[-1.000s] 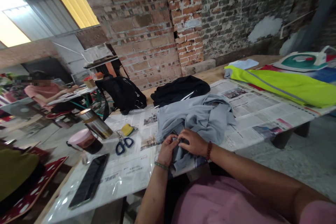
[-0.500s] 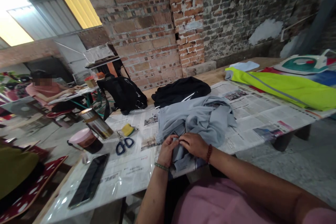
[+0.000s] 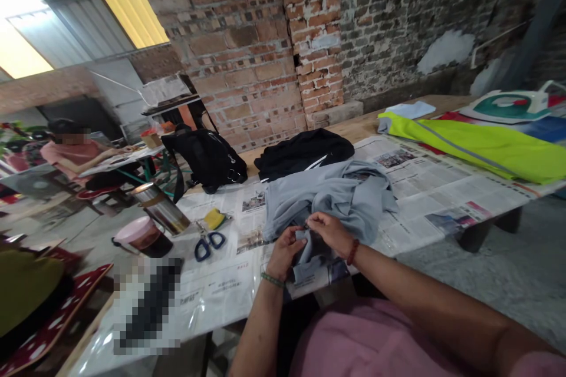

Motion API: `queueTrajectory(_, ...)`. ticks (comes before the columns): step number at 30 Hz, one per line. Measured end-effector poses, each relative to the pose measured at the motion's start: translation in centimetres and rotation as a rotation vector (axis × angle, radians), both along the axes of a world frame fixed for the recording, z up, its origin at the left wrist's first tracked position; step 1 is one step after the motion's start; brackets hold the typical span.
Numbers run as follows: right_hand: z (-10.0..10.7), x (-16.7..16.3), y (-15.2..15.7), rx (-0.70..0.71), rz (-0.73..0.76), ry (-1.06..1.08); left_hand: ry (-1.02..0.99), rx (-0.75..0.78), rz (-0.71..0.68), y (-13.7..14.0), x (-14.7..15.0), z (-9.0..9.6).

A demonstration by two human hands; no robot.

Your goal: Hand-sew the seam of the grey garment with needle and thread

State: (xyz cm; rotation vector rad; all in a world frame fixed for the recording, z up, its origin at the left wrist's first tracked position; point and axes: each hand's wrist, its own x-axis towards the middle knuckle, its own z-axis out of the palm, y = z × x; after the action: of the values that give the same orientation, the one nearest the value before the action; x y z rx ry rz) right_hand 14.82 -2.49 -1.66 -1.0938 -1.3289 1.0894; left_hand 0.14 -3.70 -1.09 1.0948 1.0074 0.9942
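A light grey garment [image 3: 327,188] lies bunched near the table's front edge, part of it hanging toward me. My left hand [image 3: 285,253], with a green bracelet at the wrist, pinches a fold of this cloth between thumb and fingers. Just to its right, my right hand [image 3: 332,234], wearing a dark red beaded bracelet, is closed in a pinch slightly above the fabric. Whatever its fingertips hold is too small to make out. Behind the grey garment sits a dark folded garment [image 3: 305,150] with white stripes.
Newspaper under clear plastic covers the table [image 3: 225,283]. On the left are blue-handled scissors [image 3: 210,245], a yellow item [image 3: 214,219], a steel flask [image 3: 163,209], a pink-lidded cup [image 3: 144,237] and a black bag [image 3: 206,159]. A neon vest [image 3: 481,150] and an iron [image 3: 508,107] lie right. Someone sits far left.
My right hand has risen a little and moved away from the left, opening a small gap between the fingertips. My left hand still grips the cloth.
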Motion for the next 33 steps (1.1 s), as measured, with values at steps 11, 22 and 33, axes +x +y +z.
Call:
queueTrajectory(11, 3.1, 1.4, 3.4, -0.216, 0.151, 0.418, -0.028, -0.065, -0.045, 0.0, -0.2, -0.3)
queueTrajectory(22, 7.1, 3.9, 6.5, -0.185, 0.195, 0.642, -0.049, -0.050, -0.041, 0.2, -0.3, -0.8)
queueTrajectory(33, 7.6, 4.6, 7.9, 0.034, -0.026, 0.678, -0.061, -0.075, -0.037, 0.0, -0.1, -0.4)
